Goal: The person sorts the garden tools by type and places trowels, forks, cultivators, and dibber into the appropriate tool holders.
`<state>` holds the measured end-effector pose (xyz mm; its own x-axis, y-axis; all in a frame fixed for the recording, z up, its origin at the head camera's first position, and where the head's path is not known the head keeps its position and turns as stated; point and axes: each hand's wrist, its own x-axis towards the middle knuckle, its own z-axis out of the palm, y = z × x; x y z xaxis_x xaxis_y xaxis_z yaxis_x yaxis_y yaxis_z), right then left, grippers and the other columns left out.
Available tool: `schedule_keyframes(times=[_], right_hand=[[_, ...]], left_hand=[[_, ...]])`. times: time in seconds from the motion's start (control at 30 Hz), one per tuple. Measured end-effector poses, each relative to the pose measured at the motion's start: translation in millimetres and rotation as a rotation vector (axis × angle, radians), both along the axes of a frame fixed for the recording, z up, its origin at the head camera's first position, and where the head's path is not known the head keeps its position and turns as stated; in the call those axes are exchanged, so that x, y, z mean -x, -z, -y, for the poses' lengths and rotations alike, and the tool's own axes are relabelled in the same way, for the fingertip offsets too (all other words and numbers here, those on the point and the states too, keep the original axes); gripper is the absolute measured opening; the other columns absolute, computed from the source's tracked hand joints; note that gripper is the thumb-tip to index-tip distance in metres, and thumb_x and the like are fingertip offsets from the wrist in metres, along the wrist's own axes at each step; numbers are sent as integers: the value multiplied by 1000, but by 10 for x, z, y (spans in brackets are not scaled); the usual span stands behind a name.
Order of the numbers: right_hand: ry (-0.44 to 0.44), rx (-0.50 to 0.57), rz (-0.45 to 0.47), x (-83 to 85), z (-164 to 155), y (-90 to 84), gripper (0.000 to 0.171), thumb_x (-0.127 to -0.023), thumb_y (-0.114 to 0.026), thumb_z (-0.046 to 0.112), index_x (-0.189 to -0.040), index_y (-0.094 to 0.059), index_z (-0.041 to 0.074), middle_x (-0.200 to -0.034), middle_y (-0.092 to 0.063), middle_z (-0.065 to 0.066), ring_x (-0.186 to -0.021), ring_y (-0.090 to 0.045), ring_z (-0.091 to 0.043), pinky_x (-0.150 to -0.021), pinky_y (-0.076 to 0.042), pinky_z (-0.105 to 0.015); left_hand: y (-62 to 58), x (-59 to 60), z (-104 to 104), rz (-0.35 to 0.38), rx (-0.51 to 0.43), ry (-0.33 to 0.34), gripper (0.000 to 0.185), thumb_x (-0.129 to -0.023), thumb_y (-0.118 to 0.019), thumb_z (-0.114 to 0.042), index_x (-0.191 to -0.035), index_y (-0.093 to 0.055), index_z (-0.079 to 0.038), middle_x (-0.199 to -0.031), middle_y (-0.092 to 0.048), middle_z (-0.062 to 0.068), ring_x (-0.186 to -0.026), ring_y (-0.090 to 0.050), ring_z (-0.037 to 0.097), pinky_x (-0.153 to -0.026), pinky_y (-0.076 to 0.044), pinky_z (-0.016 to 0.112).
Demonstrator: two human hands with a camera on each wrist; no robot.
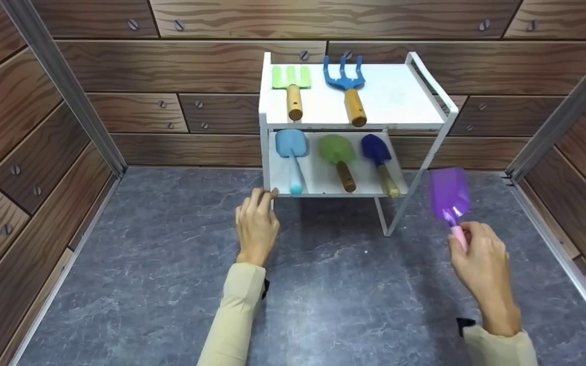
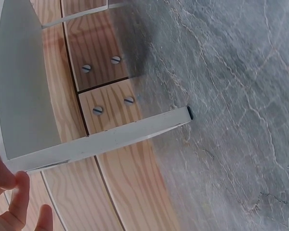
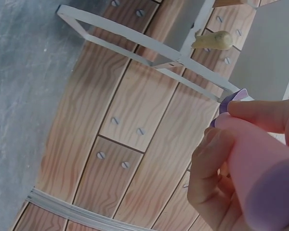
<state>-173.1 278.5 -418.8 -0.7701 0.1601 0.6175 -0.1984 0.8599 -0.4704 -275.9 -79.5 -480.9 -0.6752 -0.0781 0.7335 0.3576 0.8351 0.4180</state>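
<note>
In my right hand (image 1: 484, 256) is the pink handle of a purple garden trowel (image 1: 449, 190), its blade pointing away, to the right of a white two-tier rack (image 1: 389, 96). Close up in the right wrist view, thumb and fingers wrap the pink handle (image 3: 260, 163). My left hand (image 1: 257, 226) grips the rack's front left corner at the lower shelf, fingers bent against the frame. On that shelf lie a light-blue trowel (image 1: 291, 145), a green trowel (image 1: 337, 148) and a dark-blue trowel (image 1: 376, 148). A light-green hand fork (image 1: 293, 84) and a blue cultivator (image 1: 345, 83) lie on the top shelf.
Wood-patterned panels (image 1: 211, 66) with screw heads stand behind the rack and on both sides. Metal posts (image 1: 74, 96) run along the corners. The rack's thin legs (image 1: 382, 218) stand on a grey marbled floor (image 1: 323, 305).
</note>
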Motion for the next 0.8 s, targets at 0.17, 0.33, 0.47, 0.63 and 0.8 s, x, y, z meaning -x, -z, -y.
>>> schedule_keyframes(times=[0.17,0.33,0.47,0.63,0.8], right_hand=[[-1,16,8,21,38,-57,18,-84,-69,-5,-100,-65,-13,-86,-61,-26,-74,-57,-43,-67,-42,-59],[-3,24,7,38,84,-111,19,-84,-69,-5,-101,-65,-13,-87,-61,-25,-75,-57,-42,-67,-41,-57],[-11,32,4,58,127,-155,20,-85,-69,-5,-102,-65,-13,-88,-61,-26,-76,-57,-42,-69,-42,-57],[-27,37,-22,80,169,-212,19,-84,-69,-6,-101,-65,-14,-88,-61,-26,-76,-57,-42,-70,-41,-56],[-43,45,-43,97,215,-270,19,-84,-70,-8,-101,-65,-15,-86,-61,-27,-75,-56,-41,-70,-41,-54]], left_hand=[[9,3,4,-7,10,-5,27,-83,-63,11,-102,-72,-6,-107,-65,6,-82,-63,28,-71,-49,44],[12,-2,11,-9,13,-9,27,-82,-64,11,-101,-72,-6,-107,-65,6,-82,-63,28,-71,-49,45],[11,-3,1,-8,9,-5,28,-81,-65,11,-102,-72,-7,-107,-65,6,-82,-63,28,-71,-48,44],[17,-1,-6,-6,8,0,29,-80,-65,12,-102,-72,-6,-108,-66,6,-83,-63,28,-71,-48,44],[18,-7,8,-10,3,-3,29,-81,-65,12,-101,-72,-7,-108,-66,5,-82,-63,28,-70,-48,44]])
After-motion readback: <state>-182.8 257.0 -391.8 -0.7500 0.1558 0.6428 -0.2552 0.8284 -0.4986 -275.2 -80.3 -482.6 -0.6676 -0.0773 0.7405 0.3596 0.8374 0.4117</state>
